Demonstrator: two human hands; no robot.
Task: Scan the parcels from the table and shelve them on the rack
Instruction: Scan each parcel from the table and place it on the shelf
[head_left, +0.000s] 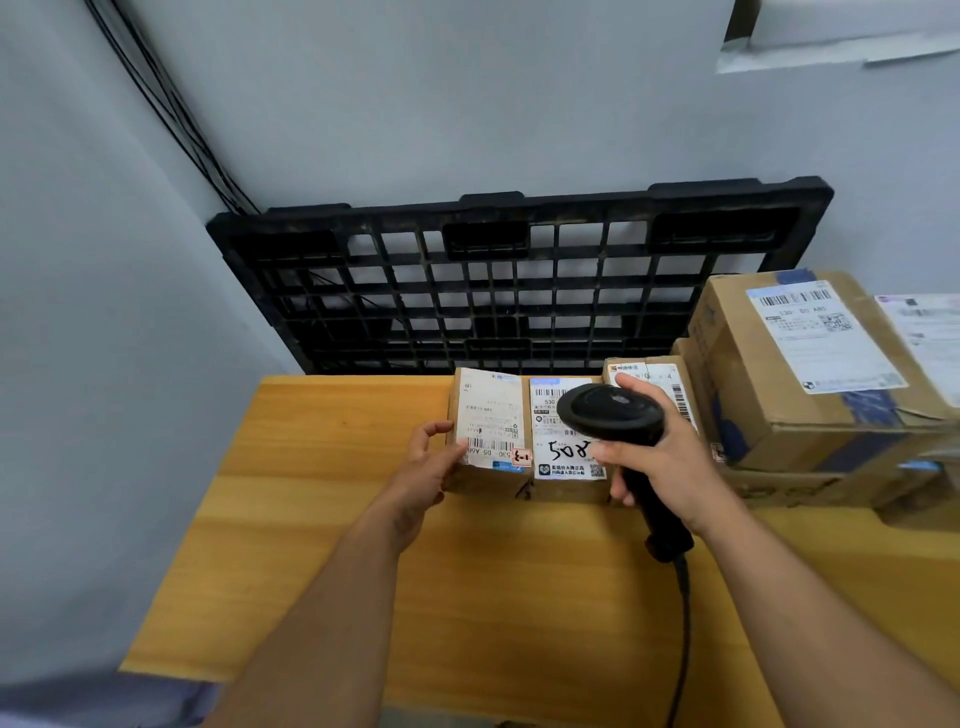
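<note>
Two small cardboard parcels stand side by side at the back of the wooden table (322, 519). The left parcel (488, 415) bears a white label with a barcode; my left hand (434, 462) touches its left side, fingers spread along the edge. The right parcel (563, 457) has a label with "508" handwritten on it. My right hand (665, 457) grips a black corded barcode scanner (610, 413), its head hovering over the right parcel. A third small parcel (657, 376) sits just behind my right hand.
A large taped cardboard box (810, 374) lies on flatter boxes (810, 488) at the right. A black plastic pallet (519, 280) leans on the grey wall behind the table. The scanner's cable (683, 623) trails toward the table's near edge. No rack is in view.
</note>
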